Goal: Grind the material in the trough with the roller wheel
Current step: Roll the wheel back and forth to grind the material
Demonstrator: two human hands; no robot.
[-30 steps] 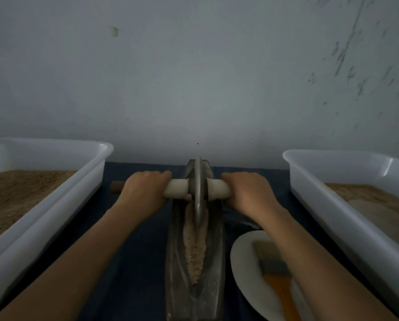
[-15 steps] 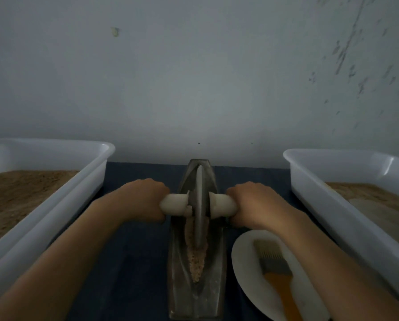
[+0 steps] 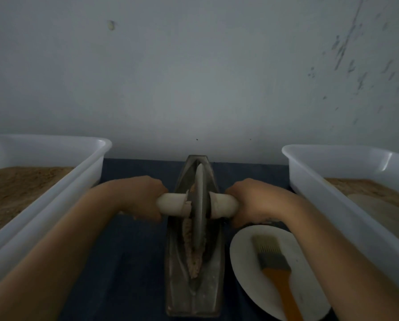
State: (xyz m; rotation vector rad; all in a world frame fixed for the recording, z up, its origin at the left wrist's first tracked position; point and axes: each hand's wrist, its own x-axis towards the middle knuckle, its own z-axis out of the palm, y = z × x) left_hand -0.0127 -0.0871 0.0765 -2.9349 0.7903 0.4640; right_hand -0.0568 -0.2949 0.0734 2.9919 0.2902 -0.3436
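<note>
A long grey metal trough (image 3: 174,274) lies lengthwise on the dark blue table, pointing away from me. A thin metal roller wheel (image 3: 199,205) stands upright in its groove about midway along. Tan ground material (image 3: 192,258) lies in the groove, mostly nearer me than the wheel. A white axle handle (image 3: 170,203) runs through the wheel to both sides. My left hand (image 3: 145,198) grips the left end of the handle. My right hand (image 3: 247,202) grips the right end. Both wrists hide the handle's outer tips.
A white tub (image 3: 85,163) with brown powder stands at the left, another white tub (image 3: 309,181) with brown powder at the right. A white plate (image 3: 242,258) with an orange-handled brush (image 3: 275,265) lies right of the trough. A grey wall stands close behind.
Both hands have drawn the wheel toward me along the trough, from the far end to about the middle. It now covers more of the material.
</note>
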